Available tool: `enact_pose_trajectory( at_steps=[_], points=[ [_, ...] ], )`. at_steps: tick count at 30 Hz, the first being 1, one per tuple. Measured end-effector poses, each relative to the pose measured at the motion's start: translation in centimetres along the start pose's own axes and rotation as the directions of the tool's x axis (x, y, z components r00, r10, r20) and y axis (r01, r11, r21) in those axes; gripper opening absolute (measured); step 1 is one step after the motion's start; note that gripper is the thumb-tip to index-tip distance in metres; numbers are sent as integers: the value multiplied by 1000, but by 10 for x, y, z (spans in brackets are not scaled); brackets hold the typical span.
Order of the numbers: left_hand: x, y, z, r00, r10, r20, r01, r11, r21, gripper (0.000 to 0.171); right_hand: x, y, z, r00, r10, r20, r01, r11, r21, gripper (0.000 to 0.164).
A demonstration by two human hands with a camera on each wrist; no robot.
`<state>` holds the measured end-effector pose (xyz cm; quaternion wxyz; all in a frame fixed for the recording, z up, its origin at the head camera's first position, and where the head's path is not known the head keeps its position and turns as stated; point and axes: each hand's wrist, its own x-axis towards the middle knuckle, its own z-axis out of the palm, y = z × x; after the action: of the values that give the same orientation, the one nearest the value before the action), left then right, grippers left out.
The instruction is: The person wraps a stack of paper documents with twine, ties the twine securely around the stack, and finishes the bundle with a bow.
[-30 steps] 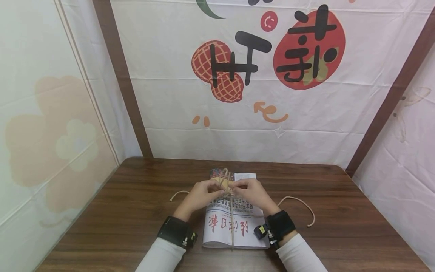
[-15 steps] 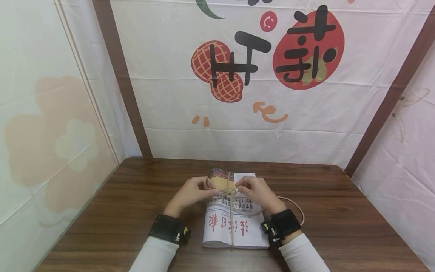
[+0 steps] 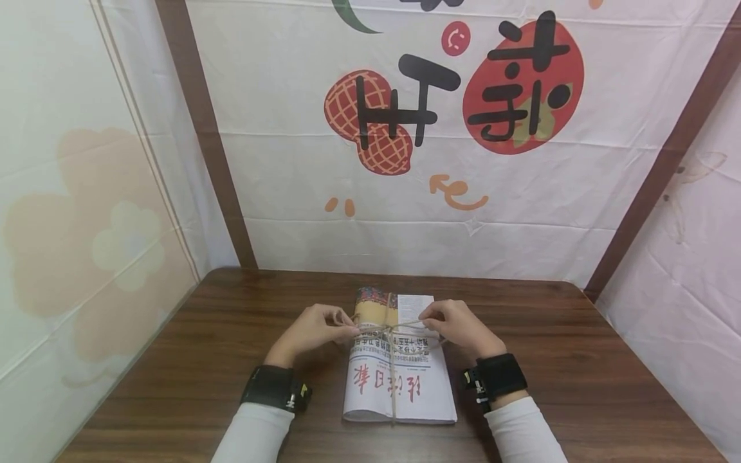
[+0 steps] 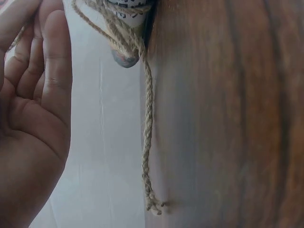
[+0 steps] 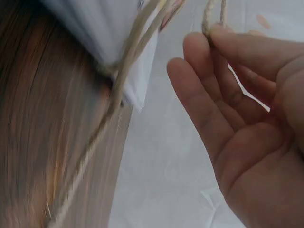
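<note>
A folded newspaper (image 3: 425, 395) lies on the table, bound lengthwise and crosswise with twine (image 3: 393, 379). The twine meets in a knot near the upper middle of the paper. My left hand (image 3: 315, 331) pinches a strand on the left of the knot, between thumb and fingertips. On the other side, my right hand (image 3: 463, 328) pinches a loop of twine, seen between thumb and index finger in the right wrist view. Both strands stretch nearly straight over the paper. A frayed twine end (image 4: 148, 133) hangs beside my left hand, and another loose length (image 5: 88, 154) trails below the right.
The brown wooden table (image 3: 579, 386) extends on both sides of the newspaper. Behind it hangs a white printed cloth (image 3: 289, 193), with more cloth at the left and right sides. Black bands with small cameras sit on both wrists.
My hands have moved apart, left hand to the left and right hand to the right, drawing the twine out from the knot. The loops over the newspaper have become smaller and tighter.
</note>
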<state>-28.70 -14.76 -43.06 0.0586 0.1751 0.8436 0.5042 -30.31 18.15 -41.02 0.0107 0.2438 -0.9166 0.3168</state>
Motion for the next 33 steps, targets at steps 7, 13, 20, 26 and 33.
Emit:
enact_pose_trajectory(
  at_steps=[7,13,20,26,33],
  points=[
    [-6,-2,-12,999,26,38,-26,1000,-5,23,-1,2,5,996,86,31,-88,994,58,7],
    [-16,-2,-33,1000,-13,27,12,1000,28,22,-3,11,3,991,84,102,-108,961,255,8],
    [-16,-4,-37,999,-30,37,30,999,-11,26,-5,15,-4,989,61,136,-105,932,346,11],
    [-21,-2,-41,997,-75,-16,76,997,29,29,-4,9,-6,998,53,16,-54,992,110,6],
    [-24,-5,-49,1000,12,0,-11,988,154,21,-2,13,-4,998,32,-47,-34,998,-52,11]
  ],
)
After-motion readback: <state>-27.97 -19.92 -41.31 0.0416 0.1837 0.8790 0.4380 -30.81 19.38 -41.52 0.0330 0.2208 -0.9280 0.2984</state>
